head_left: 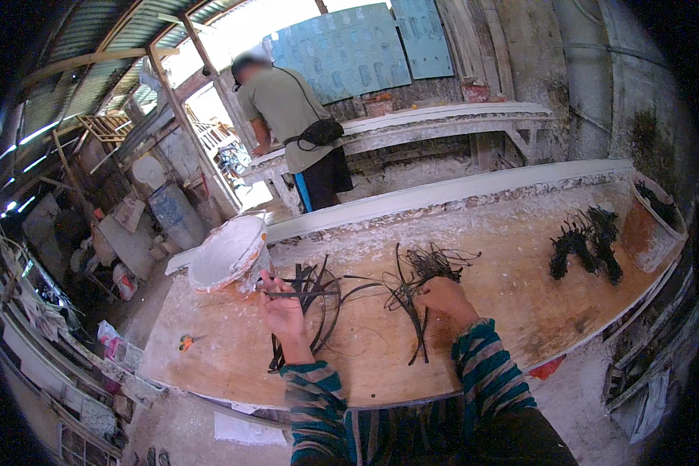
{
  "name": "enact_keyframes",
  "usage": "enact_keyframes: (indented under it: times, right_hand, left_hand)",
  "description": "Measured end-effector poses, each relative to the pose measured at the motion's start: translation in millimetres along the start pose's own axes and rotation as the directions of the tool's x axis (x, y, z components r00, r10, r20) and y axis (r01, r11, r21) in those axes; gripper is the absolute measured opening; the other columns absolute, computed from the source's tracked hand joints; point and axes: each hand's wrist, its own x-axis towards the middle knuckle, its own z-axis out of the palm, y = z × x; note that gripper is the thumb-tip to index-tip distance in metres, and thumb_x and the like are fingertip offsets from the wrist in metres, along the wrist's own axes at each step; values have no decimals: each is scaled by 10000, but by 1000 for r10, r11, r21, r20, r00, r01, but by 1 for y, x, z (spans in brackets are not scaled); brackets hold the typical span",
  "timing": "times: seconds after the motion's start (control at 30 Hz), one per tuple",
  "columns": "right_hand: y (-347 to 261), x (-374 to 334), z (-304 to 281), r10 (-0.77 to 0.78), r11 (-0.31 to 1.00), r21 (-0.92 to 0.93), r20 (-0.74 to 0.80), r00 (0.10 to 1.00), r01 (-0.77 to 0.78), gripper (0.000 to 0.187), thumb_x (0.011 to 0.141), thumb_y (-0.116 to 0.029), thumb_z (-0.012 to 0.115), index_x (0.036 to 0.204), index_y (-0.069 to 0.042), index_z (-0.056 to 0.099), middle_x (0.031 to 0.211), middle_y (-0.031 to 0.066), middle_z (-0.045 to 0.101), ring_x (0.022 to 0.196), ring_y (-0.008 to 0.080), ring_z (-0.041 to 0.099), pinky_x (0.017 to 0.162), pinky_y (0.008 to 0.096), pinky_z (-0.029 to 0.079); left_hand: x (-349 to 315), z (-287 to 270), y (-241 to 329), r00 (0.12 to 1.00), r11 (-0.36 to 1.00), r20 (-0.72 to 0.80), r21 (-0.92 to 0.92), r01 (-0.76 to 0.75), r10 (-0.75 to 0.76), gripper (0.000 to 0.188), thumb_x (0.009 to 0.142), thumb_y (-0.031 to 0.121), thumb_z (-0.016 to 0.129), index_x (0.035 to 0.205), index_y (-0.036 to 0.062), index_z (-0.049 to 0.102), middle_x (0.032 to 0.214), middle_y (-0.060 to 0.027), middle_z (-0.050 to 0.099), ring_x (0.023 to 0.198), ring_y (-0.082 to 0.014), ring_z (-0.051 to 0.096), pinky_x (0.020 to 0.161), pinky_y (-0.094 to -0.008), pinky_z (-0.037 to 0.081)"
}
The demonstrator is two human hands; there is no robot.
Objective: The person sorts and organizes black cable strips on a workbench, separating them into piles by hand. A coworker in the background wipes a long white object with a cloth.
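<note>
My left hand (pixel 283 312) is turned palm up, with its fingers curled around a thin black strip (pixel 309 293). Beneath and beside it, several longer black strips (pixel 325 318) lie crossed on a wooden tabletop (pixel 365 373). My right hand (pixel 444 300) is closed, fingertips pressed together at a tangle of black strips (pixel 406 295); what exactly they pinch is too small to make out. Just beyond that hand is a loose bunch of thin, dark, looped strands (pixel 436 262).
A white-crusted basin (pixel 229 252) stands at the table's left. Orange-handled scissors (pixel 188 342) lie nearer. Knotted black bundles (pixel 586 245) and a reddish-brown bucket (pixel 651 233) holding dark material are at the right. Beyond, a person (pixel 291 120) leans over a white-coated bench (pixel 435 124).
</note>
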Motion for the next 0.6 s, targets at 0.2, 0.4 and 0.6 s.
enact_keyframes:
  times: [0.2, 0.4, 0.6]
  right_hand:
    - [-6, -3, -3, -14, 1000, -27, 43, 999, 15, 272, 631, -328, 590, 723, -82, 661, 759, 165, 619, 728, 346, 591, 669, 423, 460]
    - [-8, -3, 7, -165, 978, 104, -124, 978, 179, 301, 731, -357, 605, 795, -64, 621, 734, 135, 604, 689, 289, 585, 614, 373, 452]
    - [-14, 7, 16, -119, 766, 603, -208, 971, 223, 342, 852, -379, 492, 984, -72, 569, 791, 56, 594, 675, 176, 567, 589, 296, 447]
  left_hand:
    - [-1, 3, -2, 992, 993, -53, -12, 115, -116, 258, 851, 135, 468, 1075, 15, 511, 1057, -97, 571, 914, -236, 555, 804, -369, 459]
    - [-9, 9, -35, 927, 929, -239, 163, 333, -290, 37, 826, 85, 512, 846, 54, 510, 738, -30, 539, 609, -126, 505, 567, -245, 449]
    - [-22, 25, -56, 755, 567, -308, 514, 644, -578, 33, 822, 81, 531, 843, 65, 512, 671, -32, 519, 443, -54, 391, 376, -160, 295]
